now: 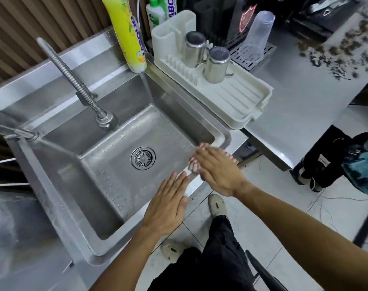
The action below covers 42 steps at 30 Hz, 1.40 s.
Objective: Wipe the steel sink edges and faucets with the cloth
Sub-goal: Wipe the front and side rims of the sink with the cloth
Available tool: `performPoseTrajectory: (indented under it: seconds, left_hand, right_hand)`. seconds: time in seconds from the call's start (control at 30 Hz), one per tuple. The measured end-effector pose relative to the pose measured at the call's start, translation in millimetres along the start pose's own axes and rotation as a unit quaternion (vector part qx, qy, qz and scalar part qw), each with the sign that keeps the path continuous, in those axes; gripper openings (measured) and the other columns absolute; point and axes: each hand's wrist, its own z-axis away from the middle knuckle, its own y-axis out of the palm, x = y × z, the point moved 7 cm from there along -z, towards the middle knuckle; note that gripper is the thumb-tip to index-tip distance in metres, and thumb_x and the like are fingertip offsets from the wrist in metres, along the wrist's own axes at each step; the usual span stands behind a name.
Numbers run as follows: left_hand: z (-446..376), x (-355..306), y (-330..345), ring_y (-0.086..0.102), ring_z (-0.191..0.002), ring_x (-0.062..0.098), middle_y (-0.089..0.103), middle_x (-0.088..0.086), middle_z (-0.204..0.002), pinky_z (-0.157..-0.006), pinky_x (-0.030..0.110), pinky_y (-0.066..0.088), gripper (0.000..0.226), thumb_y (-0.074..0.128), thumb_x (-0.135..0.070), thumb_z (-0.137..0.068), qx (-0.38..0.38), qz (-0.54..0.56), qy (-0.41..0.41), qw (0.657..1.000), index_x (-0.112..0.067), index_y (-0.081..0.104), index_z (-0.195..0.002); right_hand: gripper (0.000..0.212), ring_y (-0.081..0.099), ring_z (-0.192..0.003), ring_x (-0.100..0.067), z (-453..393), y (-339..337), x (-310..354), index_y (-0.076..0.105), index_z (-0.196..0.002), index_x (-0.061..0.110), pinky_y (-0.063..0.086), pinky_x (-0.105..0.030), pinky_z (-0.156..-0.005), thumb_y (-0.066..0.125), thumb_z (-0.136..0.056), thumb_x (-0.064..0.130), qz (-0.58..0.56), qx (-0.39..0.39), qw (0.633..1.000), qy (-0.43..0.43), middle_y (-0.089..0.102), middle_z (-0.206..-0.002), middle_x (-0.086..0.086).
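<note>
Sink point(107, 66): steel basin, wet floor, drain point(142, 158) at centre, nothing in it.

Left hand point(168, 203): mine, flat, fingers together, palm down over the near rim, holding nothing; likely steadying me there.

Right hand point(217, 171): flat, fingers spread, at the near right corner. A pale pink-and-white blur under its fingertips may be the cloth point(194, 162); I cannot tell whether I grip it or merely press it.

Faucets: spring hose point(74, 80) leaning over the basin from the back; a second spout point(21, 133) at left. Both well apart from my hands.

Edges: near rim bare, open for sweeping. Right rim crowded by the rack point(231, 95); back corner blocked by a yellow bottle point(127, 34).
</note>
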Motion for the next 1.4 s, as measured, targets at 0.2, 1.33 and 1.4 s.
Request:
performPoseTrajectory:
  seconds: [0.2,1.33,1.4]
  left_hand:
    - [1.6,1.2,-0.7,-0.01,-0.158,0.008,-0.003,-0.013,-0.171,-0.127,0.036,0.003,0.058,0.015,-0.041,-0.109,0.0,0.015,-0.001,1.0,-0.027,0.004,-0.164]
    - [12.3,8.5,-4.5,0.007,-0.159,0.015,-0.007,-0.019,-0.17,-0.119,0.039,0.029,0.058,0.008,-0.047,-0.106,-0.015,0.043,-0.047,0.998,-0.04,0.002,-0.163]
    - [14.1,9.7,-3.8,0.01,-0.158,0.015,-0.007,-0.02,-0.17,-0.118,0.039,0.029,0.058,0.007,-0.048,-0.106,-0.02,0.042,-0.049,0.998,-0.041,0.001,-0.163]
  right_hand:
    - [0.061,-0.006,-0.159,-0.016,-13.0,-18.8,-69.5,0.011,-0.164,0.027,0.0,-0.044,-0.129,0.005,-0.108,0.052,0.007,0.007,0.998,0.061,0.006,-0.172,0.001]
    - [0.061,-0.002,-0.159,-0.016,-11.7,-12.9,-57.8,0.014,-0.164,0.026,0.001,-0.044,-0.13,0.009,-0.109,0.052,0.012,0.012,1.0,0.023,0.009,-0.172,0.001]
    - [0.062,-0.002,-0.159,-0.017,-15.4,-21.0,-78.6,0.012,-0.164,0.026,0.0,-0.042,-0.129,0.009,-0.108,0.052,0.014,-0.004,0.997,0.077,0.011,-0.172,0.0]
